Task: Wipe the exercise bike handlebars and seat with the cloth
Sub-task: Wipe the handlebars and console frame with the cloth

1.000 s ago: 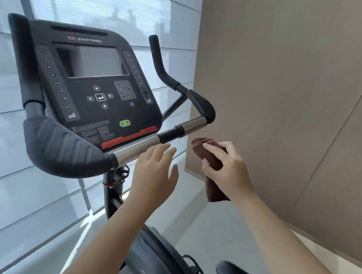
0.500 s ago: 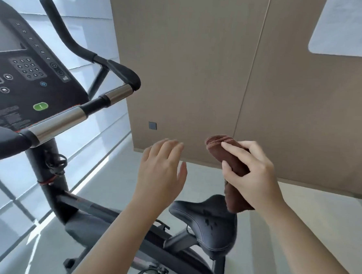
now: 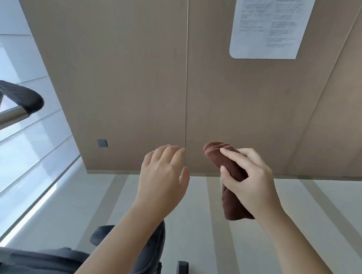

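The right hand, right of centre, grips a brown cloth. Its fingers curl over the front of the cloth and the thumb presses from below. The cloth is rolled or folded into a thick bundle. One rounded end sticks out up and to the left past the fingertips, and the other end hangs out below the palm. It is in the air and touches nothing but the hand.

Just left of it, apart from the cloth, the left hand is held up with its back to the camera. Its fingers are loose and nearly straight, and it holds nothing.

Below, at bottom centre, the dark seat shows on either side of the left forearm, which covers its middle. The bike's dark frame runs along the lower left edge. At the left edge, well apart from both hands, one handlebar shows: a black padded grip above a chrome bar.

Behind the hands is a tan panelled wall with a white printed notice at the upper right and a small dark square low on the left. The pale striped floor fills the lower right, and a bright window the left.
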The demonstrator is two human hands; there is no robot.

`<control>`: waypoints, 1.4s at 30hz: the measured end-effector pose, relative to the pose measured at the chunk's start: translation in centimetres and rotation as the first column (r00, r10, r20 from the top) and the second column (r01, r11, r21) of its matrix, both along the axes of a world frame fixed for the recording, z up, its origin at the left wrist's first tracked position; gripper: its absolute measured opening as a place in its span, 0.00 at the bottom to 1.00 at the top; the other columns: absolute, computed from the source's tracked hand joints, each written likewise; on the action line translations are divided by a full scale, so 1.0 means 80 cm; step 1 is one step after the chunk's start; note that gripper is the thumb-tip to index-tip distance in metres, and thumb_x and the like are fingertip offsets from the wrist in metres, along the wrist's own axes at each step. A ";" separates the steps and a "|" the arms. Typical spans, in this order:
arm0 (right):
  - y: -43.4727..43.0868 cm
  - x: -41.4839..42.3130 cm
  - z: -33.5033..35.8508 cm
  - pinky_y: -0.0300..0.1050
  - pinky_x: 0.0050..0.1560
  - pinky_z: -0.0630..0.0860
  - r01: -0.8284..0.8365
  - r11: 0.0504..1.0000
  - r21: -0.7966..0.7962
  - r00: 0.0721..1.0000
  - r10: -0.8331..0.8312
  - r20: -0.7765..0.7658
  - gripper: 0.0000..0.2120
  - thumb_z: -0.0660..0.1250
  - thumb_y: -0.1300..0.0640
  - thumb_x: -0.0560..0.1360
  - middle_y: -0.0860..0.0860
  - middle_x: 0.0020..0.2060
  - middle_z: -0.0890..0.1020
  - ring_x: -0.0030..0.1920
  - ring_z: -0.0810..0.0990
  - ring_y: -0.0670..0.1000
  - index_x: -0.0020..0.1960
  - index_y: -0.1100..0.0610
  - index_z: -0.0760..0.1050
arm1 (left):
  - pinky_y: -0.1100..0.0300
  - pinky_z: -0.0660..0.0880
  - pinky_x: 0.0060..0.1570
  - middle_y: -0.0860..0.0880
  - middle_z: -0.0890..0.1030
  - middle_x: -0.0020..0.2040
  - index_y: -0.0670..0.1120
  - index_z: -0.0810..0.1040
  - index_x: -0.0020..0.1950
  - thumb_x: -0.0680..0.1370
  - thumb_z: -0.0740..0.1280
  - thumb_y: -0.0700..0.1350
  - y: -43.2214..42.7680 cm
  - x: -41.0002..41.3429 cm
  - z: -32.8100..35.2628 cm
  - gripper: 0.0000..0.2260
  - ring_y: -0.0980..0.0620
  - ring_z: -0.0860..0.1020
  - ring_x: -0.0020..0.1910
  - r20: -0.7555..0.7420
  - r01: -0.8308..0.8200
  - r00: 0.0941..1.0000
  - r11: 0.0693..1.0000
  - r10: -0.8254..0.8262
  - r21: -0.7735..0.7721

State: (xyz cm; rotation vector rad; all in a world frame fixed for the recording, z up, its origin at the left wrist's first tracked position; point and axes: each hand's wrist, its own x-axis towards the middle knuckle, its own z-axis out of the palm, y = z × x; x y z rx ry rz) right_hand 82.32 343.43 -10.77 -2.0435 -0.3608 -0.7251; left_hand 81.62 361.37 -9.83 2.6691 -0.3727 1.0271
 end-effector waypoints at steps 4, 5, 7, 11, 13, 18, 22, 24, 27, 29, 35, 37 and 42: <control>-0.103 0.028 0.007 0.50 0.48 0.77 -0.015 0.998 0.057 1.000 0.015 -0.014 0.16 0.69 0.63 0.69 0.43 0.48 0.76 0.45 0.79 0.49 0.55 0.50 0.79 | 0.49 0.73 0.52 0.45 0.82 0.51 0.41 0.78 0.54 0.67 0.72 0.39 -0.104 0.041 0.006 0.16 0.43 0.79 0.52 0.020 0.022 1.000 1.000 -0.022 -0.009; -0.127 0.036 0.008 0.52 0.47 0.78 -0.019 0.998 0.059 1.000 0.020 -0.018 0.16 0.69 0.63 0.69 0.42 0.48 0.76 0.44 0.80 0.50 0.55 0.50 0.79 | 0.50 0.73 0.52 0.45 0.82 0.51 0.41 0.78 0.54 0.67 0.72 0.39 -0.129 0.051 0.007 0.16 0.43 0.79 0.52 0.025 0.025 0.999 1.000 -0.025 -0.007; -0.170 0.053 0.010 0.54 0.44 0.78 -0.034 0.998 0.057 0.999 0.035 -0.033 0.17 0.69 0.64 0.69 0.42 0.48 0.76 0.42 0.80 0.53 0.55 0.50 0.79 | 0.51 0.73 0.52 0.46 0.82 0.50 0.41 0.78 0.54 0.67 0.73 0.40 -0.171 0.069 0.007 0.16 0.44 0.79 0.52 0.025 0.028 0.999 1.000 -0.028 -0.011; -0.224 0.086 0.014 0.54 0.43 0.78 -0.034 0.997 0.063 0.999 0.036 -0.036 0.17 0.70 0.64 0.69 0.43 0.48 0.76 0.41 0.80 0.54 0.55 0.51 0.79 | 0.50 0.74 0.51 0.46 0.82 0.49 0.41 0.79 0.53 0.65 0.74 0.40 -0.224 0.100 0.008 0.17 0.44 0.79 0.50 0.017 0.030 0.999 1.000 -0.030 -0.003; -0.241 0.103 0.016 0.54 0.43 0.79 -0.032 0.998 0.059 0.999 0.033 -0.028 0.17 0.70 0.65 0.69 0.43 0.48 0.76 0.41 0.80 0.53 0.55 0.51 0.79 | 0.50 0.74 0.51 0.46 0.82 0.49 0.41 0.79 0.53 0.65 0.74 0.40 -0.241 0.117 0.009 0.17 0.44 0.79 0.50 0.021 0.022 1.000 1.000 -0.022 0.011; -0.264 0.155 0.017 0.43 0.48 0.76 -0.014 0.999 0.036 1.000 0.013 0.026 0.17 0.70 0.64 0.69 0.44 0.48 0.77 0.45 0.79 0.48 0.55 0.51 0.79 | 0.51 0.74 0.51 0.46 0.82 0.50 0.42 0.79 0.53 0.65 0.74 0.40 -0.266 0.167 0.009 0.17 0.45 0.79 0.51 0.022 0.017 1.000 0.999 -0.018 0.039; -0.265 0.206 0.012 0.42 0.47 0.75 -0.033 0.999 0.019 0.998 0.031 0.054 0.17 0.71 0.65 0.68 0.45 0.48 0.77 0.44 0.78 0.47 0.54 0.52 0.80 | 0.51 0.74 0.51 0.47 0.82 0.49 0.42 0.79 0.53 0.65 0.74 0.41 -0.268 0.213 0.001 0.17 0.45 0.80 0.51 0.027 0.004 1.000 0.999 -0.005 0.039; -0.259 0.236 0.008 0.42 0.47 0.76 -0.049 0.999 0.009 0.997 0.048 0.062 0.16 0.71 0.63 0.68 0.46 0.48 0.77 0.44 0.78 0.47 0.54 0.52 0.80 | 0.50 0.74 0.52 0.46 0.82 0.49 0.41 0.79 0.52 0.65 0.74 0.40 -0.263 0.240 -0.004 0.17 0.45 0.80 0.52 0.030 -0.004 1.000 1.000 0.003 0.030; -0.237 0.290 0.005 0.32 0.48 0.71 -0.052 0.998 -0.031 0.995 0.055 0.085 0.16 0.68 0.59 0.67 0.47 0.48 0.78 0.45 0.76 0.44 0.54 0.52 0.80 | 0.50 0.73 0.54 0.46 0.82 0.50 0.41 0.79 0.52 0.66 0.74 0.40 -0.244 0.288 -0.012 0.16 0.45 0.79 0.53 0.045 -0.021 0.999 1.000 0.021 0.013; -0.213 0.332 0.005 0.33 0.48 0.72 -0.083 0.996 -0.037 0.993 0.085 0.082 0.16 0.67 0.57 0.67 0.47 0.47 0.78 0.45 0.77 0.44 0.54 0.52 0.80 | 0.49 0.73 0.55 0.46 0.82 0.50 0.41 0.79 0.53 0.66 0.73 0.40 -0.223 0.324 -0.014 0.16 0.44 0.79 0.54 0.053 -0.043 0.998 0.999 0.043 0.002; -0.103 0.471 0.018 0.30 0.50 0.70 -0.254 0.962 -0.105 0.962 0.262 0.072 0.16 0.67 0.56 0.68 0.44 0.48 0.77 0.47 0.76 0.42 0.55 0.50 0.79 | 0.46 0.72 0.55 0.44 0.82 0.50 0.40 0.79 0.52 0.66 0.73 0.39 -0.117 0.426 -0.008 0.16 0.43 0.79 0.54 0.073 -0.209 0.975 0.978 0.211 -0.025; -0.060 0.511 0.023 0.28 0.50 0.69 -0.312 0.943 -0.118 0.943 0.322 0.085 0.16 0.67 0.57 0.68 0.43 0.48 0.76 0.48 0.76 0.41 0.55 0.49 0.79 | 0.46 0.72 0.55 0.44 0.82 0.50 0.40 0.78 0.53 0.66 0.73 0.39 -0.074 0.453 -0.004 0.16 0.42 0.78 0.55 0.081 -0.287 0.954 0.958 0.288 -0.024; 0.041 0.583 0.025 0.27 0.51 0.68 -0.454 0.884 -0.110 0.877 0.465 0.117 0.16 0.68 0.57 0.67 0.43 0.48 0.77 0.48 0.76 0.40 0.55 0.48 0.79 | 0.46 0.72 0.55 0.44 0.82 0.51 0.40 0.78 0.53 0.67 0.73 0.39 0.016 0.488 -0.001 0.16 0.42 0.78 0.55 0.051 -0.449 0.891 0.892 0.451 -0.045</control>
